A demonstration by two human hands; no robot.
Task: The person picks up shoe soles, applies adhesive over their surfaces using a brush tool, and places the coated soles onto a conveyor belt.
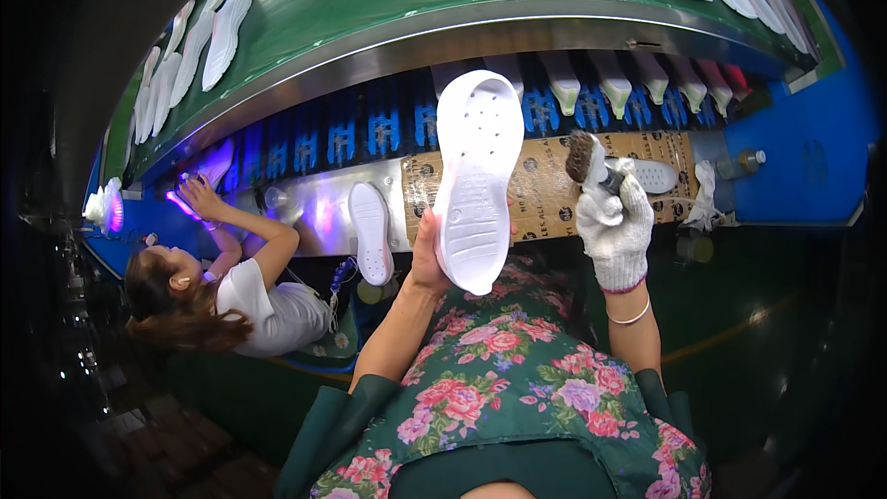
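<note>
Sole (478, 176), white with little holes near the top, is up in front of the cardboard sheet (543, 203), its lower half clasped from behind by the bare left hand (429, 257). The gloved right hand (617, 231) has a decent grip on a brush (594, 169) with brownish bristles. Another white sole (371, 233) sits just left of the cardboard, co-worker (277, 305) further left.
</note>
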